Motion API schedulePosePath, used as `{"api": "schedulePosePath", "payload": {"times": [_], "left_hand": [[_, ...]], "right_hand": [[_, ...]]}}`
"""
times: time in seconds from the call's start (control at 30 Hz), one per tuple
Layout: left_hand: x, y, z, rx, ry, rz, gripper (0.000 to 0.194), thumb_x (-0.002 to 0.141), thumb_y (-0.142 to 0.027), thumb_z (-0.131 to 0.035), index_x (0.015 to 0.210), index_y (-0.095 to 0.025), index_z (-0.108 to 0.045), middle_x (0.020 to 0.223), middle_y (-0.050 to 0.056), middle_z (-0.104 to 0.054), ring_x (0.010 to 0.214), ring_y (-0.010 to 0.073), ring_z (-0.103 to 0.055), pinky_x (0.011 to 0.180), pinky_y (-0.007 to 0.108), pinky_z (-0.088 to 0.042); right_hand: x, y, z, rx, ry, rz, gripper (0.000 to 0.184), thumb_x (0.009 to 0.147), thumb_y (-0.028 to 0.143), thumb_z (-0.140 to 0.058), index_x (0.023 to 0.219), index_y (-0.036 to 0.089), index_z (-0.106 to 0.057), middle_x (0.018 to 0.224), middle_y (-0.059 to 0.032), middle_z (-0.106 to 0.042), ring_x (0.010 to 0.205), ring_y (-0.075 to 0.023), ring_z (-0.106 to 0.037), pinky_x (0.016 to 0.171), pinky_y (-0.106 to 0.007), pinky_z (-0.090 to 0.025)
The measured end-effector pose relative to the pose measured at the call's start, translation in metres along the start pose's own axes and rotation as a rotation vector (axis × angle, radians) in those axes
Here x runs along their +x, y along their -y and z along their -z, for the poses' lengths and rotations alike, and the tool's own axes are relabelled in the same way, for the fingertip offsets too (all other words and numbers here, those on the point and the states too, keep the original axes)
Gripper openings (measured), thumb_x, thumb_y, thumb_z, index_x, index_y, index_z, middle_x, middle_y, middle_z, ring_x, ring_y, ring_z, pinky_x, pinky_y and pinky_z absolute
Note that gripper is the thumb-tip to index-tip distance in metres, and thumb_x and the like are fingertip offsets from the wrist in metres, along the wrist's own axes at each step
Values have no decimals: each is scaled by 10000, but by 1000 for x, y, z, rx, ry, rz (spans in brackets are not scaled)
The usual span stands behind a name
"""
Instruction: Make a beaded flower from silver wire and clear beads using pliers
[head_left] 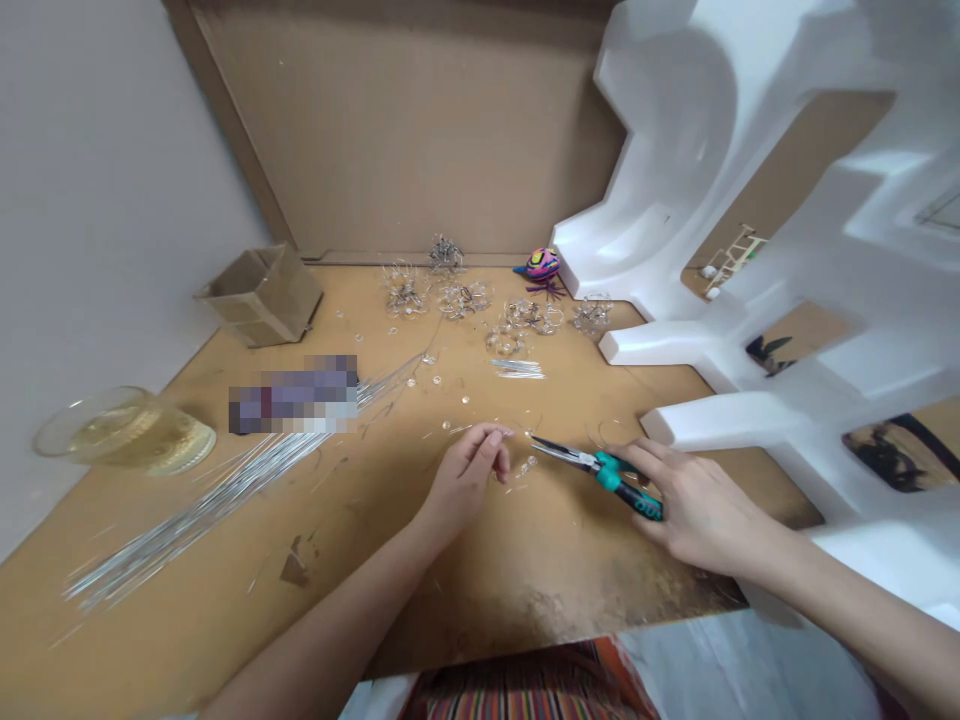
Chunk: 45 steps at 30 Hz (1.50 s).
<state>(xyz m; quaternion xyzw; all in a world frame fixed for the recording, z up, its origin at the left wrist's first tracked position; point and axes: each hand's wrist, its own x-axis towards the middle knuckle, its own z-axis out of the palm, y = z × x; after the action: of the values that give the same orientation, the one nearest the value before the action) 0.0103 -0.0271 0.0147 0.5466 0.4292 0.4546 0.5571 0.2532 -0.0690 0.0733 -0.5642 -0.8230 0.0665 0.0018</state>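
My left hand [474, 462] is pinched closed near the middle of the table, and a thin wire [511, 432] seems to stick out of the fingertips; its detail is too small to read. To the right, my right hand [686, 495] grips long-nose pliers [600, 468] with teal and black handles. The pliers' jaws point left toward my left fingertips, a short gap apart from them. Just below the jaw tips lie small clear beads [527, 466]. Beyond my hands rests a small bundle of short wires [520, 369].
Long silver wires [217, 505] spread across the left, beside a glass of yellowish liquid [142, 440] and a cardboard box [262, 300]. Coiled wire-and-bead pieces [463, 297] and a colourful toy [541, 266] stand at the back. White moulded foam [705, 425] borders the right side.
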Motion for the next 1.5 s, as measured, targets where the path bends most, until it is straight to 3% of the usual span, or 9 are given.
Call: {"api": "schedulePosePath", "payload": {"times": [0.5, 0.73, 1.0, 1.23, 1.5], "left_hand": [[-5, 1, -4, 51, 28, -70, 211, 861, -334, -419, 897, -169, -546, 656, -10, -564, 618, 124, -549, 665, 274, -443], [-4, 0, -3, -199, 76, 17, 235, 826, -375, -505, 884, -156, -567, 750, 42, -677, 701, 171, -651, 719, 312, -479], [-2, 1, -5, -468, 104, 118, 240, 779, -364, -595, 866, -144, -555, 800, 75, -700, 751, 220, -681, 779, 378, -494], [-3, 3, -7, -495, 104, 129, 234, 777, -340, -607, 888, -141, -555, 825, 78, -705, 784, 226, -681, 800, 392, -494], [-4, 6, -8, -472, 94, 126, 200, 806, -326, -571, 894, -148, -549, 850, 82, -704, 813, 221, -677, 807, 383, -492]], "right_hand": [[8, 20, -4, -295, -193, 20, 383, 721, 298, -521, 1095, 216, -515, 907, -48, -589, 770, -204, -573, 617, -284, -362], [9, 33, -8, -414, -285, 22, 342, 752, 300, -519, 1073, 185, -545, 874, -80, -584, 779, -219, -524, 662, -297, -333], [9, 25, -8, -446, -334, 69, 330, 767, 174, -488, 1093, 178, -538, 868, -77, -584, 816, -222, -508, 664, -297, -323], [8, 20, -5, -463, -349, 112, 359, 763, 114, -458, 1111, 161, -532, 885, -85, -593, 832, -222, -514, 667, -296, -328], [8, 15, -4, -467, -385, 151, 365, 746, 80, -426, 1085, 154, -538, 825, -66, -596, 710, -181, -505, 609, -275, -312]]}}
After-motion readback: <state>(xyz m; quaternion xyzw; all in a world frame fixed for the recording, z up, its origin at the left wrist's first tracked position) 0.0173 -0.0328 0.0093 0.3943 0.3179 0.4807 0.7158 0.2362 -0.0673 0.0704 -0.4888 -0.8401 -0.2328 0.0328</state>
